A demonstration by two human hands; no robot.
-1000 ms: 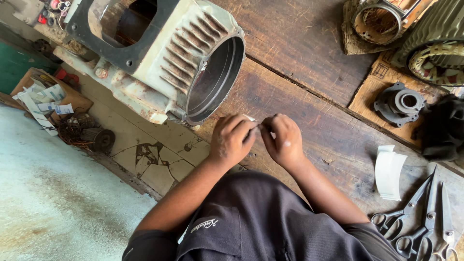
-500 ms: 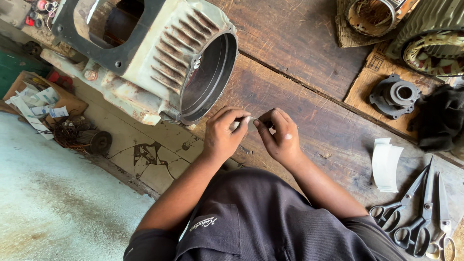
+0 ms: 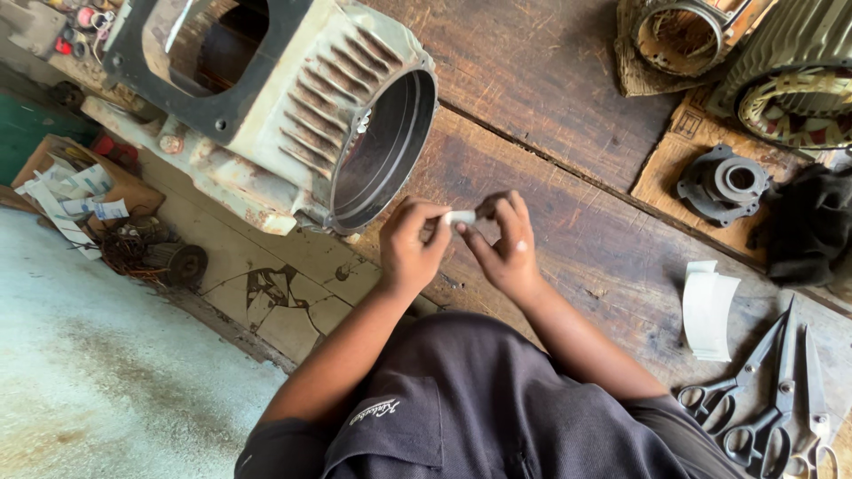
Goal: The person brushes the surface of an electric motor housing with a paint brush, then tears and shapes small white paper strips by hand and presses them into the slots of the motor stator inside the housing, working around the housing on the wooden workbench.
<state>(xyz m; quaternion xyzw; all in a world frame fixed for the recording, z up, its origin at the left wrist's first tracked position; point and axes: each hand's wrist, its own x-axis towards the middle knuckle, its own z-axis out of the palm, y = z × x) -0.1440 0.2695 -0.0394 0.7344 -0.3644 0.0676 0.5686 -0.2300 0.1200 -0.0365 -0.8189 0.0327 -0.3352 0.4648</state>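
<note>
Here, I look down on a wooden bench (image 3: 568,80) of rough planks, and the biggest thing on it is a motor housing (image 3: 293,115), empty, lying on its side with its round opening towards my hands. Compared with a second ago it sits lower and nearer in my view, so I think my head has leaned in; the housing itself has probably not moved. Farther right there is a wound stator (image 3: 799,80) and a dark end cap (image 3: 723,186), then a folded white paper strip (image 3: 707,306) and several scissors (image 3: 763,399) near the bench edge. In the middle, my left hand (image 3: 410,244) and my right hand (image 3: 510,248) meet, both closed with the fingertips on a small white piece (image 3: 460,216), which is held in the air just in front of the housing opening. Before, the hands were closer together around it; now they are raised and the piece shows between them, so I judge I am working it with the fingers.
</note>
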